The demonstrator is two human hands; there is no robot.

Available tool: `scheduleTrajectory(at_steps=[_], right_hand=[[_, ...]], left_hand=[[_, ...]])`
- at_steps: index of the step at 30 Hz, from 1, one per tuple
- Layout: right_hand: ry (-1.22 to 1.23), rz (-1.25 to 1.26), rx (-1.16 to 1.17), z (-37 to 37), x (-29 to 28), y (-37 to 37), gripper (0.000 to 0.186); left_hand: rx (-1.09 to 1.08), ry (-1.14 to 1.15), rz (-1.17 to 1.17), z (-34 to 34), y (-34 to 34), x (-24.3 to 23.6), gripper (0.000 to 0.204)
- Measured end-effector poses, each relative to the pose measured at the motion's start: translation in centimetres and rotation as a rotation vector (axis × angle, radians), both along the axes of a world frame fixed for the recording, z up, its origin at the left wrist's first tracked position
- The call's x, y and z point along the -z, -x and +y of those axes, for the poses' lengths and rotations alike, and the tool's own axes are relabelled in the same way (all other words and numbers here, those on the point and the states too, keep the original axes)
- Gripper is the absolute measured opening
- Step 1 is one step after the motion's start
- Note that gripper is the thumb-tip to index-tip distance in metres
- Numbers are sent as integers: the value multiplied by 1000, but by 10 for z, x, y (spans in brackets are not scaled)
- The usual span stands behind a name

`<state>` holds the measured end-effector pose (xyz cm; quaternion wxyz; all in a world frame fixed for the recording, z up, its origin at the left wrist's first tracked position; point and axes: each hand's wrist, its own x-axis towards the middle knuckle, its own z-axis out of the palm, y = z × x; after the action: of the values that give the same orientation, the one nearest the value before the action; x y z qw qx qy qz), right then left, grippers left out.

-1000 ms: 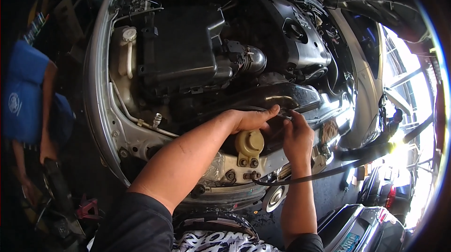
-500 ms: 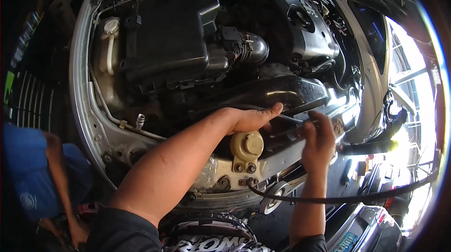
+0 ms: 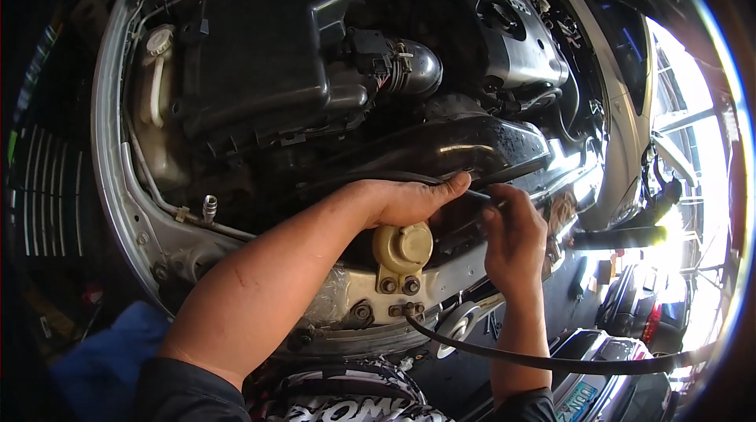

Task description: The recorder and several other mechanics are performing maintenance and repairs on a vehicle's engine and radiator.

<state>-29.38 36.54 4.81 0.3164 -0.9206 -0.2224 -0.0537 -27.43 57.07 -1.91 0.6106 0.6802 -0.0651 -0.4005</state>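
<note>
A thin, greyish rod-like piece (image 3: 479, 196) lies between the two hands, just below the edge of a glossy black duct (image 3: 480, 146) at the front of the engine bay; it looks narrow, smooth and nearly straight, though both ends are hidden; the left hand (image 3: 417, 201) has its thumb stretched out beside the piece, while its fingers drop out of sight, so I cannot tell how far they are closed or whether they grip it; the right hand (image 3: 516, 233) has its fingers curled inward at the other end, only a little parted from the thumb, but blur hides whether they pinch it; the duct is rounded and speckled with droplets, the airbox (image 3: 256, 52) dull black plastic with crisp ribs, the engine cover (image 3: 524, 48) satin grey; a yellowish round housing (image 3: 403, 249) sits bolted to the bare metal front panel (image 3: 453, 268), near the left wrist; a dark gap opens between the hands, bounded by duct and panel; a curved dark bar (image 3: 551, 361) sweeps across the right forearm, limiting room there.
</note>
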Motion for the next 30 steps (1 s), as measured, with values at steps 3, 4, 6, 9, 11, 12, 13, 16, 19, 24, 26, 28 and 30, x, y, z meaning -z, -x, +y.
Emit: scheduleTrajectory(at_steps=[3, 4, 6, 9, 11, 12, 13, 16, 19, 24, 26, 28, 30], right_hand=[[65, -62, -75, 6, -2, -1, 24], [77, -50, -83, 6, -1, -2, 24], [101, -2, -77, 5, -2, -3, 23], [139, 7, -71, 8, -5, -5, 24], [146, 29, -27, 17, -10, -5, 24], [155, 51, 17, 21, -11, -3, 25], [156, 51, 19, 22, -11, -2, 25], [155, 20, 42, 22, -10, 0, 25], [81, 17, -61, 15, -10, 2, 27], [93, 48, -164, 13, -8, 14, 33], [61, 49, -186, 12, -8, 16, 33], [-46, 113, -35, 11, -10, 18, 33], [-20, 93, 44, 11, -7, 15, 33]], left_hand=[[5, -89, -8, -2, -2, 3, 124], [19, -88, -14, -2, -2, 2, 123], [38, -87, -22, -3, -2, 1, 121], [49, -94, -18, -3, -1, 3, 121], [-40, -59, -24, -4, -1, 10, 121], [-40, -60, -22, -3, 0, 14, 121], [-51, -52, -23, -3, 1, 11, 122], [-53, -47, -23, -2, 1, 5, 123], [-40, -66, -30, -4, -2, 4, 124], [-62, -136, -90, -3, 0, 1, 125], [-5, -116, -35, 0, -1, 0, 128], [3, -57, -7, -2, -3, 8, 129], [9, -1, 19, -3, -2, 15, 131]])
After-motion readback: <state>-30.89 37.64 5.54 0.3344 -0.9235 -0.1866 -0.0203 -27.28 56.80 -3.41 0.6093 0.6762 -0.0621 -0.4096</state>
